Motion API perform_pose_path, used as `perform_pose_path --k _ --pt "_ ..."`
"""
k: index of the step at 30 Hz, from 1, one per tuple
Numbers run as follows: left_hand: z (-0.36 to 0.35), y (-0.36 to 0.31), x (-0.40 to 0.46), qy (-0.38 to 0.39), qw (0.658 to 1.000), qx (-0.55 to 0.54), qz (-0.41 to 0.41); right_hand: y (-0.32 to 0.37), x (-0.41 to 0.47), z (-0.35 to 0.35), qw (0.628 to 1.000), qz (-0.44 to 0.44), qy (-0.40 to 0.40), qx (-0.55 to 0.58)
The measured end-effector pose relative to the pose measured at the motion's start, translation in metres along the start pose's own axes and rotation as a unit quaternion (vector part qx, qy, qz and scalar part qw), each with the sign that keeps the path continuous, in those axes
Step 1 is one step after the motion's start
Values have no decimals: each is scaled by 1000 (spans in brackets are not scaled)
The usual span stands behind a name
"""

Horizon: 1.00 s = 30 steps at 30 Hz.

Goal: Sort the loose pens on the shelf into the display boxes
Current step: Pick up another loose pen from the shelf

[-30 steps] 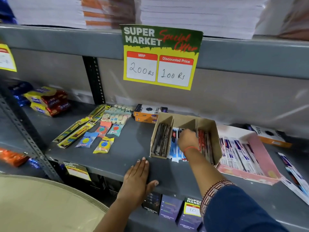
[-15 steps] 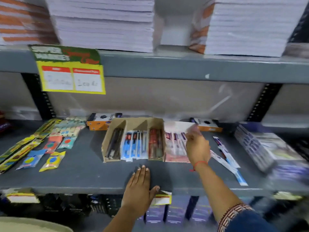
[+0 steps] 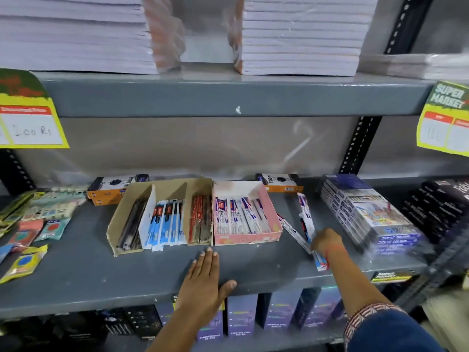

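A brown cardboard display box (image 3: 177, 189) on the grey shelf (image 3: 101, 270) has three compartments: black pens at left, blue packed pens in the middle, red pens at right. Beside it on the right stands a pink box (image 3: 247, 238) with white-and-blue packed pens. Loose white-and-blue packed pens (image 3: 305, 217) lie on the shelf just right of the pink box. My right hand (image 3: 326, 241) is closed on these loose pens at their near end. My left hand (image 3: 205, 278) rests flat, fingers spread, on the shelf's front edge below the boxes.
Orange-and-black boxes (image 3: 111, 189) sit behind the display boxes. Small packets (image 3: 33, 224) lie at the shelf's left. Stacked wrapped packs (image 3: 363, 212) and dark boxes (image 3: 441, 207) stand at right. Paper stacks (image 3: 299, 34) fill the upper shelf. Purple boxes (image 3: 241, 316) line the lower shelf.
My right hand left the brown box, moved right past the pink box and closed on the loose pens. The view swung right. My left hand stayed on the shelf edge.
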<state>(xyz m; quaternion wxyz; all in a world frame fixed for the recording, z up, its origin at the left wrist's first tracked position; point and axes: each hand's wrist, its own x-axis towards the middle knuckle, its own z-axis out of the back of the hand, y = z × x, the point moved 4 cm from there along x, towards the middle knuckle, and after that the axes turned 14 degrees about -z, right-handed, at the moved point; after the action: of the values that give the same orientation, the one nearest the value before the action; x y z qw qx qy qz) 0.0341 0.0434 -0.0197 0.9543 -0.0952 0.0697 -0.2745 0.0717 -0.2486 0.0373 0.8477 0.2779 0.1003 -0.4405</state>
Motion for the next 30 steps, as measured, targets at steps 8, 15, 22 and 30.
perform_pose_path --k 8,15,22,30 --pt "3 -2 0 5 1000 4 1 3 17 0 984 -10 82 158" --pt "2 -1 -1 11 1000 2 2 4 7 31 999 32 -1 24" --pt "4 -1 1 13 1000 14 -7 2 -21 29 928 24 140 345" --pt "3 4 -1 16 1000 19 -8 30 -86 -12 781 119 354 500"
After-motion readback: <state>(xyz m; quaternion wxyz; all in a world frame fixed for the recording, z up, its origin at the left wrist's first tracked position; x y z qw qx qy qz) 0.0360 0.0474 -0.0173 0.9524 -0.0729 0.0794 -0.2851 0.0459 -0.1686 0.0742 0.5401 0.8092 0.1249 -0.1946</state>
